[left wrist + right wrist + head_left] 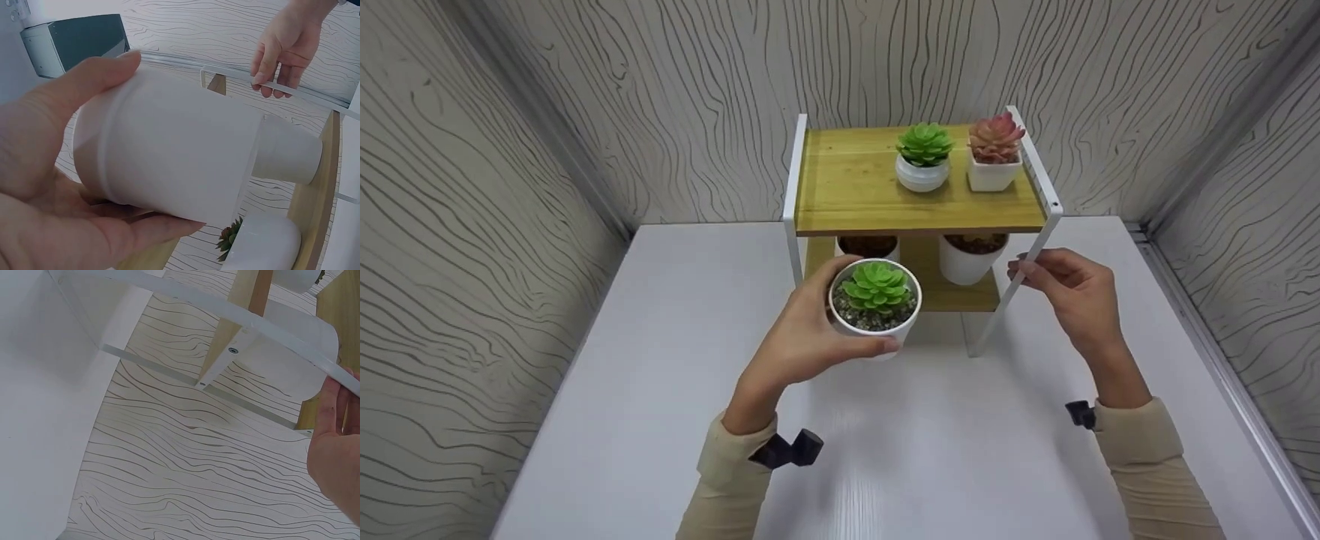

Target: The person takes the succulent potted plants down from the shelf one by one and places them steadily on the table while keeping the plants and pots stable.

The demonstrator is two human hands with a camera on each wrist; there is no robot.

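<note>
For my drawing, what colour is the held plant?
The held plant is green, clearest in the head view.

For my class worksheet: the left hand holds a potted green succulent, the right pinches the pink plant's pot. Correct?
Not quite: the right hand pinches the white shelf frame, not the pink plant's pot, as the head view shows. The left hand holds the potted green succulent.

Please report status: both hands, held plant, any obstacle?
Left hand: holding potted succulent in front of rack. Right hand: pinching white post. Possible obstacles: two white pots on lower board.
</note>
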